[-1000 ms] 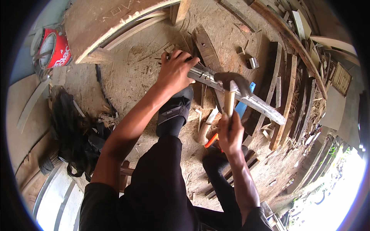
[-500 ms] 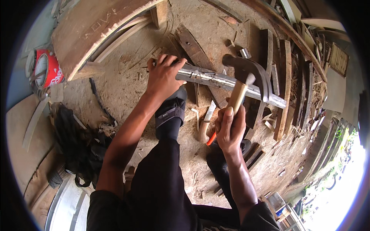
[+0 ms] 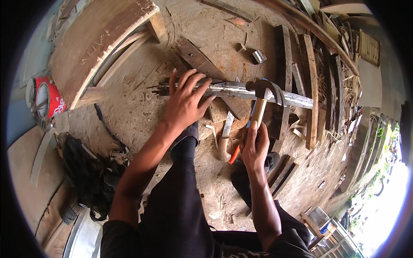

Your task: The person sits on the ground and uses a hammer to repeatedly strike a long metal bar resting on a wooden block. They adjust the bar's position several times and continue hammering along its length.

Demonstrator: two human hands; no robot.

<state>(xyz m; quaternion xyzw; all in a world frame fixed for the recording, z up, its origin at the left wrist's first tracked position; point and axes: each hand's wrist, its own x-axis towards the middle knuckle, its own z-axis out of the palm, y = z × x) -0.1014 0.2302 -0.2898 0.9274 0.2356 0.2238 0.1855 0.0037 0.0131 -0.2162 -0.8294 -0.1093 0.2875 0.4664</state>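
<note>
My left hand [image 3: 187, 99] lies over the left part of a long, whitish, weathered bar [image 3: 292, 99]. Its fingers are spread and stretched out, and the fingertips reach across the bar; contact under the palm is hidden. Thin dark prongs stick out past the bar's left end. My right hand [image 3: 255, 145] is wrapped round the pale wooden handle of a claw hammer [image 3: 264, 91], thumb along the handle. The hammer's dark head is at the bar, right of its middle; whether it touches is hard to tell. A dark wooden plank [image 3: 206, 64] crosses beneath the bar.
A blade with a curved wooden handle [image 3: 223, 148] and an orange-handled tool [image 3: 234, 155] lie near my right hand. Several timbers [image 3: 309, 86] are on the right. A wooden panel structure [image 3: 94, 47], a red can [image 3: 53, 98] and a black cloth heap [image 3: 86, 172] are left.
The raised hammer has come down to the bar. My left hand's fingers have spread and loosened from the bar, exposing its left end. The whole view has shifted slightly.
</note>
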